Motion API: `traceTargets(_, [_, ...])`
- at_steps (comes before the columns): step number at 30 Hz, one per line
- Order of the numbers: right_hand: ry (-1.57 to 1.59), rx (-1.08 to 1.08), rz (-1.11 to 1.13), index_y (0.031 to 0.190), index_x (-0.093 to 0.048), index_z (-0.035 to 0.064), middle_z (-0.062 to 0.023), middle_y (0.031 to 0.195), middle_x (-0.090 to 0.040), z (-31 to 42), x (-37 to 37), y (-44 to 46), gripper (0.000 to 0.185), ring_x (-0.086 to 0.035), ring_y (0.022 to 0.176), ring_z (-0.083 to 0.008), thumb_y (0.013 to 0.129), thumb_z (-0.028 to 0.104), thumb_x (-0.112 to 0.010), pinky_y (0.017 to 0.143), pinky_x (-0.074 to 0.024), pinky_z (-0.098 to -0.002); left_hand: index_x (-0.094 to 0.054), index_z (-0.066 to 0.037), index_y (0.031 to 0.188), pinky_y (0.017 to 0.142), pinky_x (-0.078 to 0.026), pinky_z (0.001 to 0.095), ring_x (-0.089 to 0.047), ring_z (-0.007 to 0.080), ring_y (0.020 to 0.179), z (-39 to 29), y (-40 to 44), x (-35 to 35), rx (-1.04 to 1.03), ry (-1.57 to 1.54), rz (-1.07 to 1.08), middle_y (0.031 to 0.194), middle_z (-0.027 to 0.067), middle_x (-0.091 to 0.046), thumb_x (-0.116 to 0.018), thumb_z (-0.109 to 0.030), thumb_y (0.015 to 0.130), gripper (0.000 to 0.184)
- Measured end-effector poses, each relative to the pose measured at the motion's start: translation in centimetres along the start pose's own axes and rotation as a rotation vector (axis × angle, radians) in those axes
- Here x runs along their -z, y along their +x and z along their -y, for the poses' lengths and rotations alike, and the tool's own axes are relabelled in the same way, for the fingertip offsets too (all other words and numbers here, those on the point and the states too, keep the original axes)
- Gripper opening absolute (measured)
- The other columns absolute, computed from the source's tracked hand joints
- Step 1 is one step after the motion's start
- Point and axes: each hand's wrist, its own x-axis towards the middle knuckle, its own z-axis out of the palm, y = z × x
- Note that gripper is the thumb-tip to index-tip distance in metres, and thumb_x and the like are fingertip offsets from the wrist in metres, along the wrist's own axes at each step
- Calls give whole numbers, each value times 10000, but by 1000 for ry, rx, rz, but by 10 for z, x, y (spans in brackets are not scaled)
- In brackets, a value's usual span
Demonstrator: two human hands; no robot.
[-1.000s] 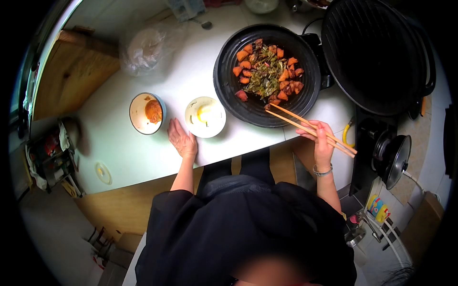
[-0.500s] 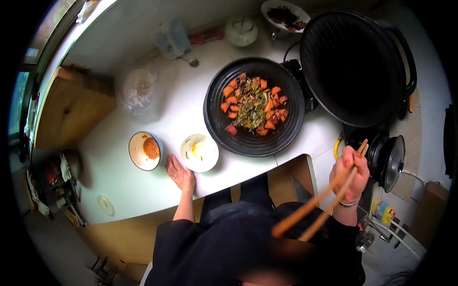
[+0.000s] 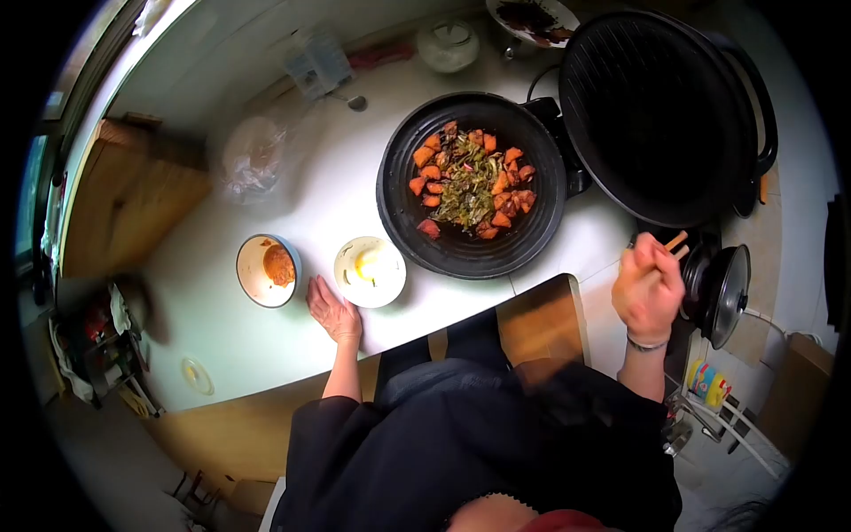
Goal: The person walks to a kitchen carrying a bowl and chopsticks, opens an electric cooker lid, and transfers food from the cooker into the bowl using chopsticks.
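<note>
While my left fingers (image 3: pixel 323 297) lay outstretched, my right fingers (image 3: pixel 654 254) clasped chopsticks (image 3: pixel 676 240), the pan (image 3: pixel 402 222) leftward, toward the table's (image 3: pixel 239 346) back edge.

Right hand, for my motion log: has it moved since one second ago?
Yes; the right hand has moved rightward, away from the black pan.

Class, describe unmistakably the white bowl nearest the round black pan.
Find the round black pan of food on the white counter. Its lower-left neighbour in view is a round white bowl. Yellow contents distinguish it from the round blue-sided bowl.
</note>
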Motion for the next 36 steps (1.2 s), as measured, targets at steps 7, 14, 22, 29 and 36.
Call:
traceTargets(7, [-931, 315, -606, 1034, -489, -45, -215, 966, -592, -9, 109, -16, 279, -634, 820, -276, 946, 192, -373, 759, -528, -338, -246, -43, 1367, 1063, -162, 422, -248, 325, 1269, -2, 0, 0, 15, -13, -47, 1385, 147, -283, -454, -314, 797, 664])
traceTargets(14, [-606, 234, -634, 1069, -482, -25, -219, 1022, -586, -11, 163, -13, 258, -625, 864, -290, 927, 174, -399, 815, -510, -373, -255, -39, 1361, 1062, -173, 435, -247, 335, 1266, 1, 0, -3, 33, -11, -48, 1387, 144, -283, -441, -360, 819, 656])
traceTargets(22, [-562, 220, -600, 1052, -494, -26, -229, 1000, -596, -15, 179, 13, 291, -632, 837, -296, 936, 221, -394, 781, -526, -385, -241, -37, 1364, 1061, -180, 442, -253, 339, 1260, -1, 2, -3, 66, -28, -38, 1394, 139, -270, -458, -358, 810, 677])
traceTargets(29, [-774, 380, -556, 1024, -489, -35, -214, 921, -607, -24, 163, 12, 315, -643, 759, -287, 947, 246, -368, 728, -541, -368, -244, -36, 1361, 1050, -197, 433, -262, 330, 1259, 2, -2, -4, 24, -37, -73, 1382, 143, -289, -485, -348, 808, 679])
traceTargets(36, [-943, 370, -457, 970, -479, -37, -191, 868, -605, -35, 146, 23, 313, -651, 750, -279, 949, 255, -367, 692, -548, -326, -263, -40, 1353, 1048, -206, 430, -280, 321, 1253, 6, -2, -6, -7, -53, -118, 1368, 141, -311, -492, -338, 831, 643])
